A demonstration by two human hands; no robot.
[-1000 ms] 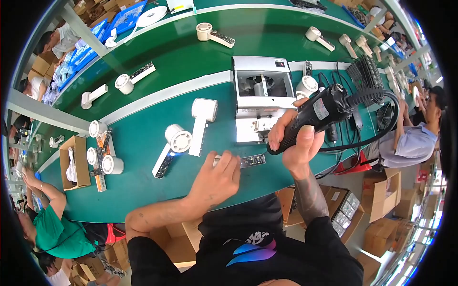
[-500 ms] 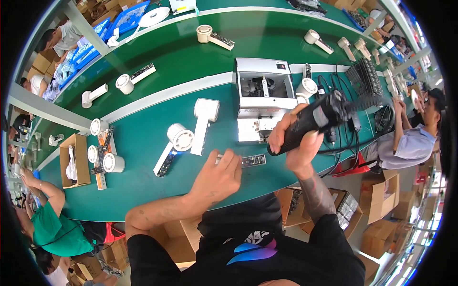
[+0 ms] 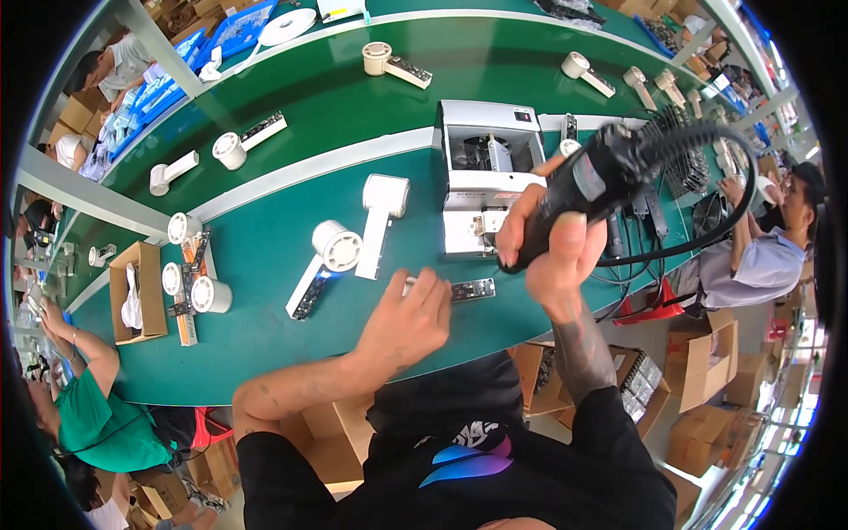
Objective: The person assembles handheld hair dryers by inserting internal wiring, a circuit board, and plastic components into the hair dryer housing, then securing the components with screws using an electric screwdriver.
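Near the table's front edge, my left hand (image 3: 405, 320) is closed over a handheld fan, most of it hidden under my fingers. Its opened handle with a circuit board (image 3: 473, 290) sticks out to the right. My right hand (image 3: 572, 258) grips a black electric screwdriver (image 3: 579, 187) just above the table, its cord looping to the right. The screwdriver's tip is hard to make out. Two white fans lie left of my hands: one with its board showing (image 3: 336, 247), the other with a white handle (image 3: 386, 196).
Behind my right hand stands a white-grey screw feeder (image 3: 491, 187). More fans, a cardboard box (image 3: 141, 296) and a green belt (image 3: 309, 102) holding spaced fans lie left and beyond. Cords and a dark rack (image 3: 680, 150) are at right. Co-workers sit at both sides.
My right hand has raised the screwdriver slightly, and its cord now swings out in a wide loop. My left hand stays on the fan, almost in place.
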